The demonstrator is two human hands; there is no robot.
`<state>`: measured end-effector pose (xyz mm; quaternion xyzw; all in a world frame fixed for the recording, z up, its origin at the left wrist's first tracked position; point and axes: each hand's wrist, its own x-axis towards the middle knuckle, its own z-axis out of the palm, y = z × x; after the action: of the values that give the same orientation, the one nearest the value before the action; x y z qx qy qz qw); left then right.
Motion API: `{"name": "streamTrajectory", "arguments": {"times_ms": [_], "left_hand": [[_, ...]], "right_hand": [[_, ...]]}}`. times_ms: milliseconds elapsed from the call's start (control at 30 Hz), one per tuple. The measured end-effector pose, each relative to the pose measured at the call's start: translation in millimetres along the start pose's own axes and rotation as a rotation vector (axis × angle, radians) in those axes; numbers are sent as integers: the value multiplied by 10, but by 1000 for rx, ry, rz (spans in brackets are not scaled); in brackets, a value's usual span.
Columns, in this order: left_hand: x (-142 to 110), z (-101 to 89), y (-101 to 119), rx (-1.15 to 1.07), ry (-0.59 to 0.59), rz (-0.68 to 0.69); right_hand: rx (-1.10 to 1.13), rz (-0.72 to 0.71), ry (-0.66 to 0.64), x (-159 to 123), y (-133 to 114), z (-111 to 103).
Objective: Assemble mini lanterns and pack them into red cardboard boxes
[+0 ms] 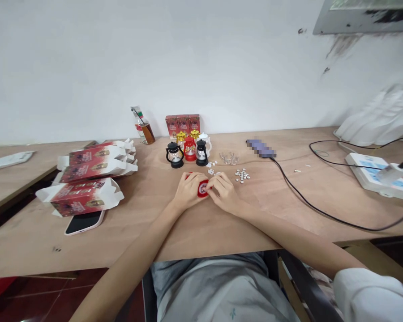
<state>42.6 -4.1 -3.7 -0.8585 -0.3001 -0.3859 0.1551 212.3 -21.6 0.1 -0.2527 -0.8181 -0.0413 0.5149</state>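
Observation:
My left hand is wrapped round a small red lantern lying on its side. Its round base is turned toward my right hand, whose fingers are pinched together at the base's pale centre. Whatever those fingertips hold, if anything, is too small to make out. Just beyond my hands stand several upright mini lanterns: a red lantern, a black lantern and others in black, gold and white. Small white pieces, round button cells and a heap of small metal parts lie near my right hand.
Opened red gift boxes spread over the left side, one overlapping a phone. Closed boxes and a bottle stand near the wall. Rightward lie a purple device, a black cable and a white power strip.

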Motion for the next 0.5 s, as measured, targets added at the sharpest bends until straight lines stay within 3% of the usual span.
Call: {"name": "streamTrajectory", "arguments": {"times_ms": [133, 367, 500], "left_hand": [[-19, -47, -104, 45, 58, -112], [-74, -78, -192, -37, 200, -344], [-55, -58, -177, -91, 218, -296]], "right_hand": [[-42, 110, -14, 0, 180, -99], [-403, 407, -517, -20, 466, -200], [-415, 421, -577, -34, 475, -172]]}}
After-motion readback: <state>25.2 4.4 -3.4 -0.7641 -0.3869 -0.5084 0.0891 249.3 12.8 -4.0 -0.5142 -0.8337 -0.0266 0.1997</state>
